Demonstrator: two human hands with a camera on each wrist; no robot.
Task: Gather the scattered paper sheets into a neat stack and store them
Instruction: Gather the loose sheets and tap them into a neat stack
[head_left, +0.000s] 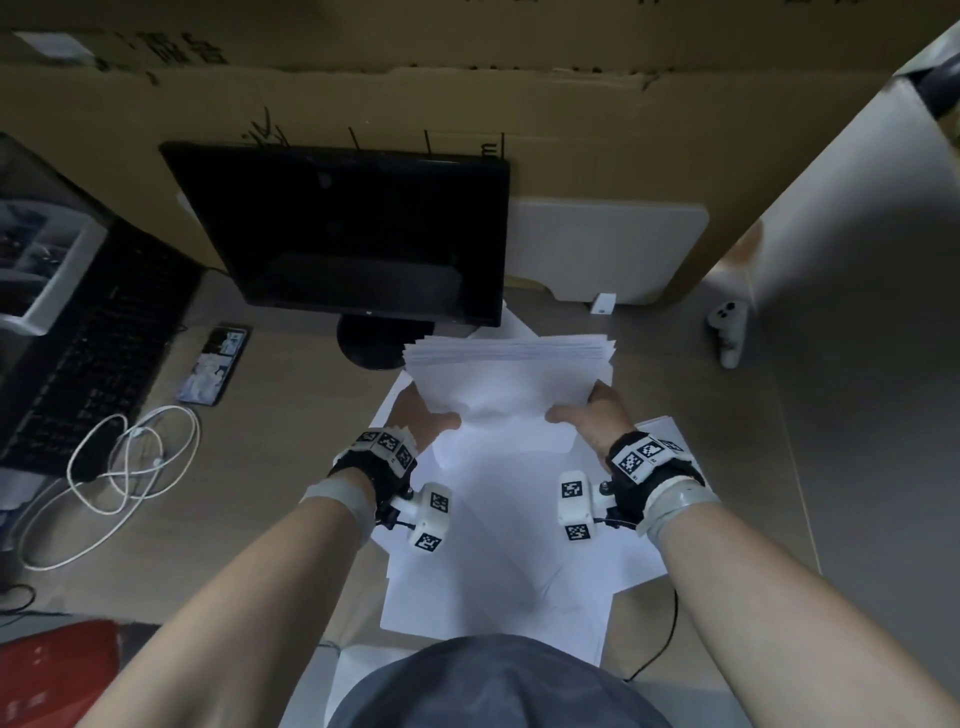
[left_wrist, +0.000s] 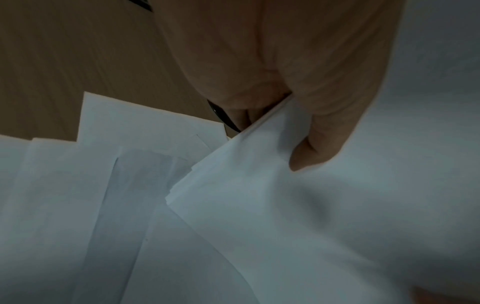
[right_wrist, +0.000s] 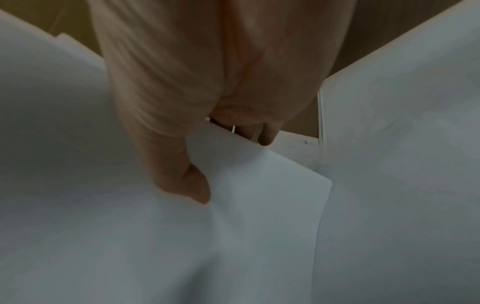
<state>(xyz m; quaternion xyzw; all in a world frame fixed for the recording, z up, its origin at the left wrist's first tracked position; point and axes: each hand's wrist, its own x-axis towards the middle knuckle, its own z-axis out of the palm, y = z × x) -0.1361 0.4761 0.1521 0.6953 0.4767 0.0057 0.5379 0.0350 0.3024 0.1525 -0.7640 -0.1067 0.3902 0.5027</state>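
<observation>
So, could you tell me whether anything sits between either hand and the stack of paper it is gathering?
Nothing visible does. The left hand and the right hand both already grip the paper stack directly, thumbs on top. More loose sheets still lie on the desk below.

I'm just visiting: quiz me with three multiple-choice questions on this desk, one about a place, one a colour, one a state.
1. Where does the keyboard lie?
A left of the monitor
B right of it
C on the papers

2. What colour is the cable?
A red
B white
C green

3. How is the paper stack held?
A one hand
B lying untouched
C both hands

Answers: A, it lies at the desk's left; B, its loops look white; C, the left hand and right hand each pinch a side.
</observation>
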